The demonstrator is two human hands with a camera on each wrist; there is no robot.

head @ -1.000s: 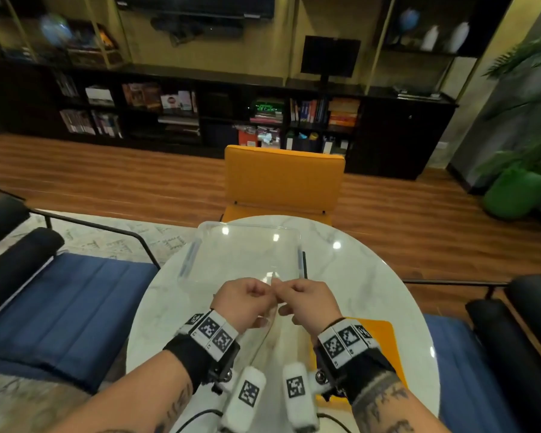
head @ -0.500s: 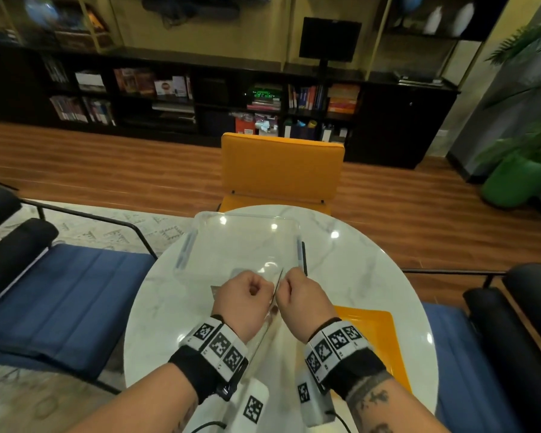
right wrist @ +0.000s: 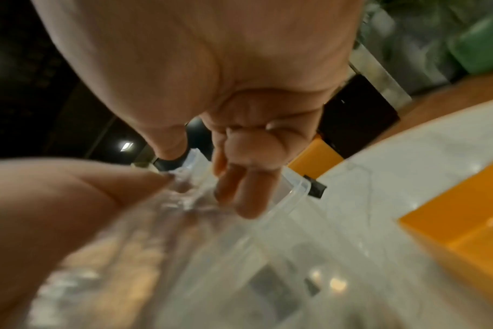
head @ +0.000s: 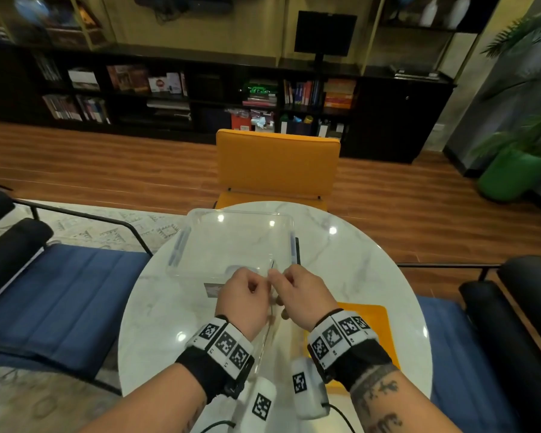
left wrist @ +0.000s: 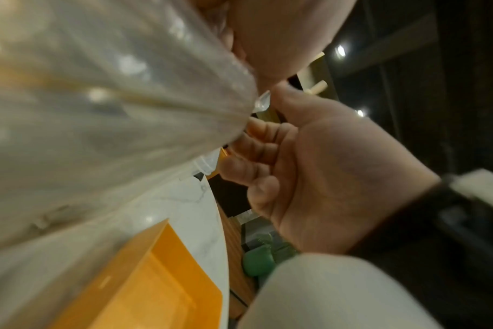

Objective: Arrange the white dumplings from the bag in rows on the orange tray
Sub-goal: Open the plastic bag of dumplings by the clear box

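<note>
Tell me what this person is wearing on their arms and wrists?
Both forearms are bare, no sleeves. Each wrist has a black strap topped by a white band printed with square black-and-white coded markers. Under each wrist hangs a white rounded camera box bearing one such marker, trailing a thin black cable. The right forearm shows dark tattoo patterns. The hands wear no gloves.

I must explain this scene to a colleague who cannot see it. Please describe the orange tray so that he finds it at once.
Start at the round white marble table in front of the orange chair. The orange tray lies flat on the table's near right part, partly hidden under the right hand and wrist. Unlike the clear plastic box further back, it is opaque, bright orange and shallow.
</note>
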